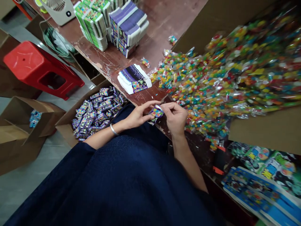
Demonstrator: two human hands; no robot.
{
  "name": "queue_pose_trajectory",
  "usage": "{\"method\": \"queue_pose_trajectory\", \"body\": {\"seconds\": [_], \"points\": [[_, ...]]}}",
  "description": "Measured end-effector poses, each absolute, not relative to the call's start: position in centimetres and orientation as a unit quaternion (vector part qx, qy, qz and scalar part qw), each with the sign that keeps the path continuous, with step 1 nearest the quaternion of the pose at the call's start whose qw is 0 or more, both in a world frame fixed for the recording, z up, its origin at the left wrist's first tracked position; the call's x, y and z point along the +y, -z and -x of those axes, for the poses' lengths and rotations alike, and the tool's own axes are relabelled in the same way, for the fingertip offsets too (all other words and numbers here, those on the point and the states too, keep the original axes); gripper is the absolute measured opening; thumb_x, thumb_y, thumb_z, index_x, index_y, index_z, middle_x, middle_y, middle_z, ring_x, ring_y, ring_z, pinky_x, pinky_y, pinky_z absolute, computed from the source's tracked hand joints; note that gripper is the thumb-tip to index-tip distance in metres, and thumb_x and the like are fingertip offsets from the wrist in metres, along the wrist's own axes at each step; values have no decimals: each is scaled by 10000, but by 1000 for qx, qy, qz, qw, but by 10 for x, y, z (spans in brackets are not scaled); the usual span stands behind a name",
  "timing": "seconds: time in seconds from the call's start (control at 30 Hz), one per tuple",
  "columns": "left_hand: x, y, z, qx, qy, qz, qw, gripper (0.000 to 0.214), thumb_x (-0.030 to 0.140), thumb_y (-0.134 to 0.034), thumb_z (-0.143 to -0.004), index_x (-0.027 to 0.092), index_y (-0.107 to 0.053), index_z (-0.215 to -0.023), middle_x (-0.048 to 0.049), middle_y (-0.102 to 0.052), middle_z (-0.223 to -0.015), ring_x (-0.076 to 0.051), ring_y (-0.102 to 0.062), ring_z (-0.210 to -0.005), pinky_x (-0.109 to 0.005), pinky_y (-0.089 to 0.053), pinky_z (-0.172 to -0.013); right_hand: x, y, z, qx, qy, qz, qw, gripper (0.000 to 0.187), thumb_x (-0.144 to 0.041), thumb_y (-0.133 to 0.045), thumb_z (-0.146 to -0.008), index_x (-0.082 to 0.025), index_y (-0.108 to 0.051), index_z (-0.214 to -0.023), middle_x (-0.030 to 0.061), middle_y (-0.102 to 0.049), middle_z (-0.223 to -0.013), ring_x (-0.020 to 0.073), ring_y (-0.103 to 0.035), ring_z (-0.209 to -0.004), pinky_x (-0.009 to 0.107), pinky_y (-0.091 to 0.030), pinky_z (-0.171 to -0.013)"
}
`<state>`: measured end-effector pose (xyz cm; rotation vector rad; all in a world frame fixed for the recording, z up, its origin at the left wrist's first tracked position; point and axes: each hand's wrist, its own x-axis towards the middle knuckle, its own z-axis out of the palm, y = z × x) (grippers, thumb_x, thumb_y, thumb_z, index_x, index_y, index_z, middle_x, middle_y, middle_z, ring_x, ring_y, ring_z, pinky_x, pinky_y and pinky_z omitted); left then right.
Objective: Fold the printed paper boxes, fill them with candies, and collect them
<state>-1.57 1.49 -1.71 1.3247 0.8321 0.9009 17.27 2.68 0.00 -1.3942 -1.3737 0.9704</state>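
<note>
At the table's near edge, my left hand (138, 116) grips a small purple candy box (156, 113) between thumb and fingers. My right hand (176, 116) is closed in a pinch at the box's right end, where a white flap shows. Whether a candy packet is between those fingertips is hidden. Just beyond my hands lies a fanned stack of flat purple cartons (135, 80). To the right spreads a big heap of clear-wrapped colourful candies (197, 84). Left of my lap, a cardboard box (64, 127) holds many filled purple boxes (94, 114).
Banded bundles of green cartons (91, 25) and purple cartons (128, 26) stand at the back, near a white fan (58, 11). A red stool (42, 69) and an open carton (21, 131) are on the floor. Printed blue packaging (261, 194) and a black-and-red tool (219, 160) lie right.
</note>
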Motion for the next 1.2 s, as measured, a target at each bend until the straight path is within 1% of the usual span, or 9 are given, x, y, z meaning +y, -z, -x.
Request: {"method": "queue_pose_trajectory", "body": {"seconds": [0.2,0.33,0.5,0.57,0.7,0.8,0.9,1.0,1.2], "points": [[8,21,42,398,-373,-543,638,431,374,-745,-897,233,-583,-1270,-55,-659,-1106,-143,-623,-870,-280,-534,-761,9,8,-164,-632,-416,513,406,279,-452,-608,-1003,-262,-808,-962,66,-792,-1117,235,-751,-1049,431,-610,-967],[-5,23,58,420,-368,-527,641,396,393,-746,-884,210,-590,-1199,-64,-665,-1102,-136,-620,-861,-256,-518,-726,4,27,-144,-589,-513,483,396,201,-438,-762,-887,-252,-760,-963,57,-767,-1109,217,-759,-1010,378,-648,-860],[-12,27,111,527,-388,-531,539,395,391,-734,-865,206,-594,-1185,-76,-655,-1112,-189,-624,-996,-267,-519,-748,8,29,-136,-537,-568,480,398,475,-402,-823,-824,-273,-678,-1257,68,-774,-1173,209,-767,-1012,342,-660,-791],[-20,29,158,627,-342,-546,438,306,265,-700,-879,211,-614,-1168,-66,-647,-1130,-194,-601,-1032,-269,-496,-769,13,27,-146,-528,-519,514,434,402,-401,-815,-836,-254,-712,-1195,70,-786,-1120,202,-771,-965,334,-663,-766],[-59,33,262,840,-220,-443,223,263,13,-678,-845,191,-608,-1026,18,-617,-887,-145,-497,-848,-279,-433,-883,20,29,-165,-512,-479,557,446,229,-423,-788,-866,-229,-769,-985,33,-791,-919,175,-767,-787,304,-655,-663],[-83,37,309,874,-206,-391,200,288,-53,-697,-813,164,-581,-963,70,-526,-722,-119,-411,-757,-265,-409,-903,17,32,-168,-507,-494,555,437,228,-420,-793,-868,-220,-779,-976,27,-792,-870,155,-757,-723,272,-644,-636],[-77,37,317,877,-221,-377,201,288,-21,-713,-824,151,-595,-1022,78,-560,-708,-118,-464,-765,-266,-430,-894,13,33,-166,-504,-501,555,432,231,-423,-789,-878,-224,-781,-995,25,-792,-861,149,-752,-702,271,-646,-640],[-41,29,288,855,-281,-396,182,192,85,-624,-932,161,-629,-1109,14,-705,-910,-140,-582,-880,-285,-469,-915,12,33,-166,-503,-496,561,432,221,-429,-786,-877,-228,-784,-969,25,-791,-846,154,-748,-680,286,-652,-637],[53,14,151,657,-342,-638,212,119,195,-618,-972,166,-690,-1063,-84,-719,-1081,-224,-649,-1011,-360,-491,-958,10,26,-169,-513,-504,563,407,230,-431,-784,-865,-211,-780,-930,44,-802,-825,174,-757,-668,318,-663,-655]]}}
